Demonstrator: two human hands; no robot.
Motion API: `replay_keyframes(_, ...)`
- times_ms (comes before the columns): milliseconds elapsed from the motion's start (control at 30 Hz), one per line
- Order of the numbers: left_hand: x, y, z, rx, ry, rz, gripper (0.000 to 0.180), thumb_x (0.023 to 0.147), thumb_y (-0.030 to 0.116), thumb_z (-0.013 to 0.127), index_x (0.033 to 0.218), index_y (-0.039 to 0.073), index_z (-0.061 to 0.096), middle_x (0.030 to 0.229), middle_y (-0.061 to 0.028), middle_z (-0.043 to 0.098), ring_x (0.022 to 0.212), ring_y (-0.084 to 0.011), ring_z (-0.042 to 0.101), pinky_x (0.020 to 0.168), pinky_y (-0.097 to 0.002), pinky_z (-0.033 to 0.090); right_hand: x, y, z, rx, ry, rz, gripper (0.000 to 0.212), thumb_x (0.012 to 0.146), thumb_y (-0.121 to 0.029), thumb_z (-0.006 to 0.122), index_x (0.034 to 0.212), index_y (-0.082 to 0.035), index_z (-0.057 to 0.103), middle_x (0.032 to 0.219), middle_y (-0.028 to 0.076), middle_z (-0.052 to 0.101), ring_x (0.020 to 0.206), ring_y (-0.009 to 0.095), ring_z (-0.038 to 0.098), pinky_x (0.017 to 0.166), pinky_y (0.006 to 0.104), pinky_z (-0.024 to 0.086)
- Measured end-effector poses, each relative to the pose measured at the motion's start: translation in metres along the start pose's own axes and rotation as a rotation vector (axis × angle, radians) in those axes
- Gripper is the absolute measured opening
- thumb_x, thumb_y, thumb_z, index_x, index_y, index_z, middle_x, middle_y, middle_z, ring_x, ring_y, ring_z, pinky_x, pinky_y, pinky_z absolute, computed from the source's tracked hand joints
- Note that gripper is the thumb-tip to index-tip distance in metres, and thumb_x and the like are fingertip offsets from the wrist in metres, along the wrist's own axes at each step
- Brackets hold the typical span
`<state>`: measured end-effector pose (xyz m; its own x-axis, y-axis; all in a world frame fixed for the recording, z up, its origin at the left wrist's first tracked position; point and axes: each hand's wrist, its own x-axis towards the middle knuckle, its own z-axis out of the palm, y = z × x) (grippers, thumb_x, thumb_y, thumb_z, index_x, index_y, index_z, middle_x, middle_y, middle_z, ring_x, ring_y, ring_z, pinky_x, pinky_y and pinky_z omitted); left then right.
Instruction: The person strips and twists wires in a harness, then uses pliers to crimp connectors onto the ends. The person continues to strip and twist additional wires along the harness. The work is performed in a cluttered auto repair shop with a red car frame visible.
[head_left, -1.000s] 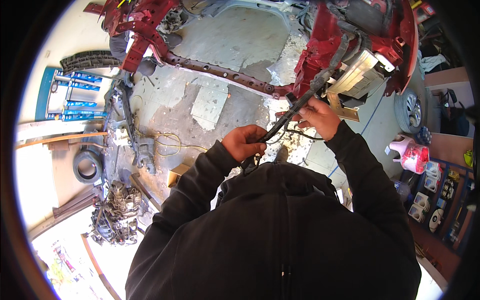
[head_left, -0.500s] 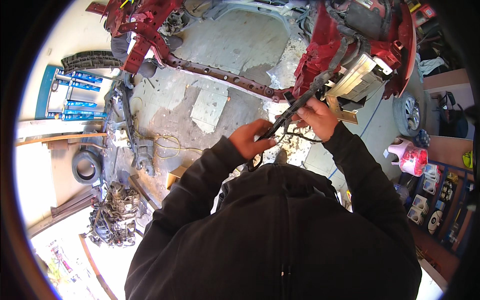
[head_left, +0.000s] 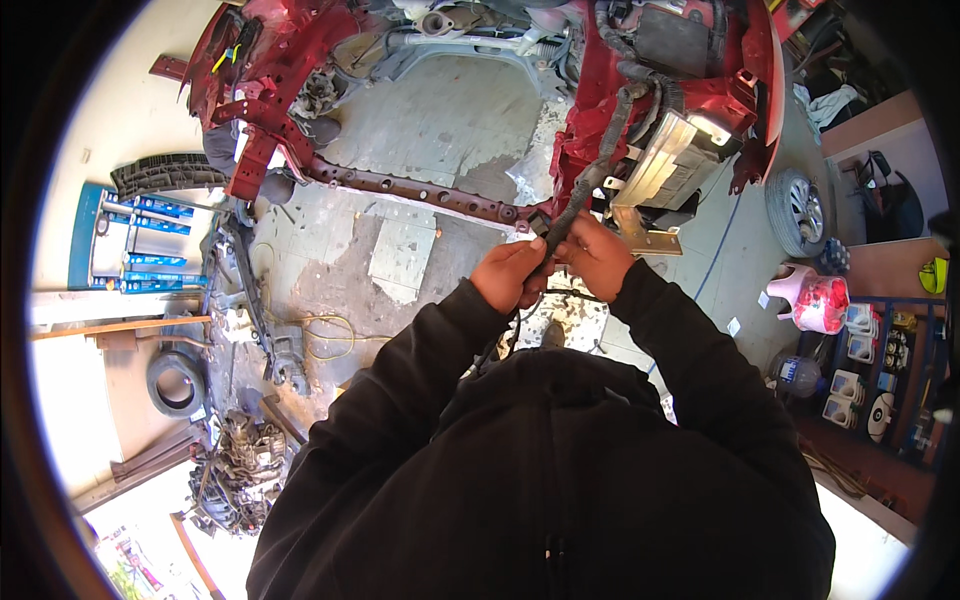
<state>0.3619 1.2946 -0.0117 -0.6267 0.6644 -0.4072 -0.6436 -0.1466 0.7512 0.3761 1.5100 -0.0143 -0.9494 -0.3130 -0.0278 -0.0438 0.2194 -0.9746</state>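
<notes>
A thick black wiring harness [head_left: 572,212] runs down from the red car body's right side to my hands, in front of my chest. My left hand [head_left: 508,273] is closed around it, thumb lying along the top. Close beside it, my right hand [head_left: 600,258] has its fingers curled at the harness, fingertips partly hidden behind it. Thinner black cables hang below both hands. A small dark piece, perhaps a connector or clip, sticks out of the harness just above my left thumb.
Ahead stands the stripped red car front [head_left: 590,130] with a low crossmember [head_left: 420,197]. A metal bracket [head_left: 650,235] juts out near my right hand. Left are an engine [head_left: 240,465] and a tyre [head_left: 175,384]; right, a wheel [head_left: 800,213] and a pink container [head_left: 808,300].
My hands have come closer together on the harness, the left one now gripping with its thumb on top. The view has shifted, showing more of the car's engine bay.
</notes>
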Motion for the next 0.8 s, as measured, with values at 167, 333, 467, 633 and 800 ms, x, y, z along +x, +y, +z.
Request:
replay_keyframes(167, 0.002, 0.006, -0.004, -0.136, -0.137, -0.162, 0.038, 0.114, 0.041, 0.049, 0.107, 0.006, 0.061, 0.070, 0.0015, 0.043, 0.057, -0.0089, 0.036, 0.051, -0.0248, 0.032, -0.005, -0.002, 0.001, 0.260, 0.006, 0.237, 0.024, 0.103, 0.003, 0.054, 0.126, -0.001, 0.061, 0.113, 0.008, 0.064, 0.095, 0.017, 0.070, 0.080, 0.0335, 0.056)
replay_keyframes(333, 0.006, 0.001, 0.000, 0.039, -0.142, -0.080, 0.039, 0.114, 0.039, 0.048, 0.103, 0.005, 0.062, 0.069, -0.0016, 0.057, 0.053, -0.0100, 0.047, 0.050, -0.0260, 0.036, -0.001, 0.003, 0.006, 0.357, 0.048, 0.189, 0.035, 0.105, 0.003, 0.051, 0.140, -0.004, 0.056, 0.117, 0.007, 0.067, 0.105, 0.018, 0.069, 0.088, 0.0335, 0.057)
replay_keyframes(467, 0.006, -0.004, 0.003, 0.204, -0.079, 0.006, 0.029, 0.113, 0.031, 0.054, 0.113, 0.005, 0.065, 0.071, -0.0023, 0.061, 0.054, -0.0085, 0.048, 0.050, -0.0255, 0.039, -0.003, -0.002, 0.003, 0.566, 0.137, 0.078, 0.037, 0.102, 0.003, 0.054, 0.138, -0.001, 0.057, 0.125, 0.011, 0.070, 0.110, 0.020, 0.069, 0.099, 0.0354, 0.056)
replay_keyframes(633, 0.005, -0.010, 0.013, 0.448, 0.124, 0.302, 0.017, 0.110, 0.020, 0.058, 0.108, 0.004, 0.065, 0.072, -0.0028, 0.064, 0.055, -0.0131, 0.055, 0.053, -0.0305, 0.046, -0.026, -0.041, -0.006, -0.057, 0.289, 0.029, 0.036, 0.093, -0.009, 0.070, 0.126, 0.001, 0.060, 0.114, 0.012, 0.063, 0.106, 0.023, 0.063, 0.088, 0.0366, 0.054)
replay_keyframes(800, 0.009, -0.019, 0.019, 0.681, 0.224, 0.394, 0.013, 0.105, 0.013, 0.060, 0.108, 0.002, 0.065, 0.074, -0.0166, 0.067, 0.065, -0.0265, 0.068, 0.061, -0.0405, 0.051, -0.015, -0.069, -0.003, -0.501, 0.273, -0.192, 0.030, 0.086, -0.010, 0.075, 0.111, 0.001, 0.063, 0.105, 0.012, 0.055, 0.093, 0.030, 0.058, 0.079, 0.0402, 0.050)
